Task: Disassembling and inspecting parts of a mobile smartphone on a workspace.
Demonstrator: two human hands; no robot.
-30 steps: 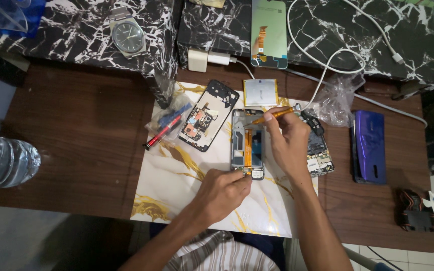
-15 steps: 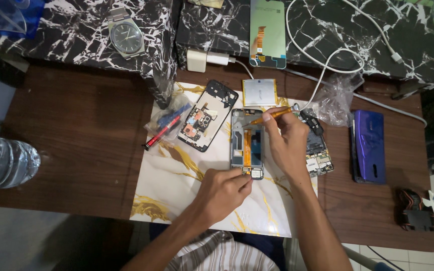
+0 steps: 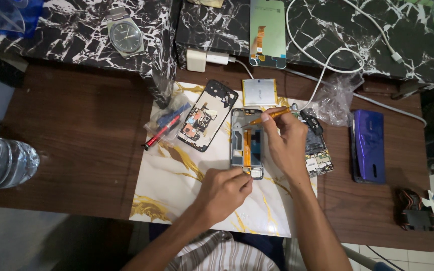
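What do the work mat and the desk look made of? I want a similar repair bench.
The mat looks like glossy white marble-print sheet with gold veins, probably vinyl or plastic. The desk looks like dark brown wood or wood-grain laminate, matte.

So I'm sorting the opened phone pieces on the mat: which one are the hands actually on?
The middle frame with the orange ribbon: left hand pinches its bottom end, right hand holds an orange tool over it. The black frame lies untouched.
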